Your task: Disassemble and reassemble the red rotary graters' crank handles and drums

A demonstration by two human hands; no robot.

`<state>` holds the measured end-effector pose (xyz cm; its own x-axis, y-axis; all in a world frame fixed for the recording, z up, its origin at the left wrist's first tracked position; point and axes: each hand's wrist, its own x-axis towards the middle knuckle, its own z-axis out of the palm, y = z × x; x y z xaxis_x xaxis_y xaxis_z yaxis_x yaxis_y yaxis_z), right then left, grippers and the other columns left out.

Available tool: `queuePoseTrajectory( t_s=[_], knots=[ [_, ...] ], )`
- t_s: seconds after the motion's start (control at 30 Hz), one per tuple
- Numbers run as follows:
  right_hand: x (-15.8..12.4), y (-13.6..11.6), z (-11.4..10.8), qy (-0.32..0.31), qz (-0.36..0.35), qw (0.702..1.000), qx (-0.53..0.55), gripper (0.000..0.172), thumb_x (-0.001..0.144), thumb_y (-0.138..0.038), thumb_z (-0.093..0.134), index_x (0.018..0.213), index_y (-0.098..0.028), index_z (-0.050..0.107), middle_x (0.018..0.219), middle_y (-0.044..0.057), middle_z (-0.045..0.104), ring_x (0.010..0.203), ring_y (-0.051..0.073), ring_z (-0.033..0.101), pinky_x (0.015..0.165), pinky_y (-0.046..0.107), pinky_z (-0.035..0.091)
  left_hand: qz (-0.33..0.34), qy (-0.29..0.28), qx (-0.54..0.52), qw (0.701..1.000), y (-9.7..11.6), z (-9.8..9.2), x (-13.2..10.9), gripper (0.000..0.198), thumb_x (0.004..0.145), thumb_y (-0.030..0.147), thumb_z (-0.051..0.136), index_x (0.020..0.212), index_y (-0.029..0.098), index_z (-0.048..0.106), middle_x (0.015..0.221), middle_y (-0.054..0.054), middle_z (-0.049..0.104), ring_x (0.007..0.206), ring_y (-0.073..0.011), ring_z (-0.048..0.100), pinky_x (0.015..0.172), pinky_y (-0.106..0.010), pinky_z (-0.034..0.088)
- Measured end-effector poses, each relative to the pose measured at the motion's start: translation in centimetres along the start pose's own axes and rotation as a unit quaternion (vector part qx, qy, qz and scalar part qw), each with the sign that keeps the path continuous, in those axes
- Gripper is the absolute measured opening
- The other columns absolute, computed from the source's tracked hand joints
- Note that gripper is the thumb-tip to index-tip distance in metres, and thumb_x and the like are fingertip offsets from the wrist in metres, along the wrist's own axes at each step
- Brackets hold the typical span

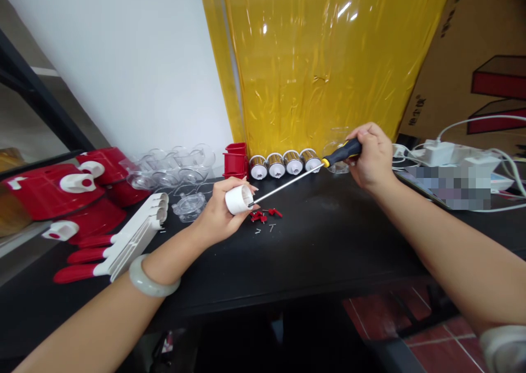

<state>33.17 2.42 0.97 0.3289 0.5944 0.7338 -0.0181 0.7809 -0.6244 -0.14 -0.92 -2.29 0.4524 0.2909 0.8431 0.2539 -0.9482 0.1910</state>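
Note:
Held in my left hand is a short white plastic cylinder, its open end turned to the right. My right hand is closed round the black and yellow handle of a long screwdriver. The shaft slopes down to the left, and its tip is at the cylinder's open rim; whether it touches anything inside I cannot tell. Below the cylinder, small red plastic parts lie on the black table, with a few small metal screws or pins in front of them.
Several perforated metal drums stand at the back beside stacked red hoppers. Clear plastic parts, white handles with red grips and red housings are on the left. Right are a phone and white chargers with cables.

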Motion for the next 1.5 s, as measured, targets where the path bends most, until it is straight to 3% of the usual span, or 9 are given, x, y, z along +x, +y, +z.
queuePoseTrajectory(
  t_s=[0.13, 0.3, 0.57, 0.87, 1.17, 1.5],
  knots=[
    [0.3, -0.4, 0.0, 0.022, -0.010, 1.000, 0.011, 0.029, 0.083, -0.046, 0.062, 0.069, -0.024, 0.052, 0.061, -0.003, 0.044, 0.042, 0.008, 0.035, 0.033, 0.022, 0.027, 0.022, -0.007, 0.001, 1.000, -0.3, 0.0, -0.1, 0.065, 0.078, 0.011, 0.078, 0.127, 0.024, 0.039, 0.108, -0.007, 0.066, 0.100, -0.0220, 0.069, 0.092, -0.046, 0.055],
    [1.0, -0.7, -0.4, 0.075, -0.021, 0.997, 0.028, 0.025, 0.081, -0.041, 0.061, 0.068, -0.023, 0.050, 0.060, -0.004, 0.039, 0.042, 0.007, 0.033, 0.032, 0.021, 0.023, 0.014, 0.028, 0.005, 0.999, -0.3, -0.2, 0.2, 0.061, 0.076, 0.014, 0.081, 0.121, 0.024, 0.041, 0.103, -0.004, 0.067, 0.095, -0.0201, 0.070, 0.092, -0.045, 0.056],
    [0.5, -0.5, -0.1, 0.034, -0.025, 0.999, 0.025, 0.028, 0.084, -0.045, 0.064, 0.070, -0.023, 0.053, 0.062, -0.003, 0.047, 0.042, 0.007, 0.035, 0.033, 0.021, 0.028, -0.006, 0.012, -0.013, 1.000, -0.4, 0.0, -0.1, 0.062, 0.074, 0.011, 0.081, 0.121, 0.026, 0.043, 0.103, -0.006, 0.066, 0.095, -0.0227, 0.071, 0.096, -0.052, 0.055],
    [0.0, -0.8, 0.1, 0.024, -0.025, 0.999, 0.009, 0.030, 0.084, -0.049, 0.065, 0.071, -0.024, 0.054, 0.063, -0.002, 0.050, 0.044, 0.008, 0.037, 0.034, 0.022, 0.030, 0.021, 0.001, 0.012, 1.000, -0.3, 0.0, -0.1, 0.066, 0.077, 0.012, 0.080, 0.126, 0.025, 0.037, 0.105, -0.006, 0.067, 0.095, -0.0203, 0.072, 0.089, -0.043, 0.057],
    [0.0, -0.4, -0.4, 0.025, -0.067, 0.997, -0.019, 0.032, 0.086, -0.053, 0.063, 0.075, -0.024, 0.055, 0.062, -0.003, 0.048, 0.045, 0.009, 0.041, 0.036, 0.022, 0.033, 0.015, -0.006, 0.015, 1.000, -0.4, 0.0, -0.3, 0.068, 0.077, 0.011, 0.080, 0.128, 0.025, 0.036, 0.104, -0.006, 0.067, 0.097, -0.0210, 0.072, 0.089, -0.042, 0.057],
    [-0.1, -1.6, 0.2, 0.010, -0.097, 0.994, 0.056, 0.025, 0.082, -0.043, 0.066, 0.072, -0.022, 0.058, 0.068, -0.001, 0.055, 0.056, 0.011, 0.052, 0.044, 0.023, 0.041, 0.016, 0.004, 0.028, 0.999, -0.6, 0.0, -0.3, 0.066, 0.078, 0.011, 0.079, 0.127, 0.025, 0.037, 0.103, -0.005, 0.066, 0.094, -0.0189, 0.071, 0.087, -0.039, 0.057]
  ],
)
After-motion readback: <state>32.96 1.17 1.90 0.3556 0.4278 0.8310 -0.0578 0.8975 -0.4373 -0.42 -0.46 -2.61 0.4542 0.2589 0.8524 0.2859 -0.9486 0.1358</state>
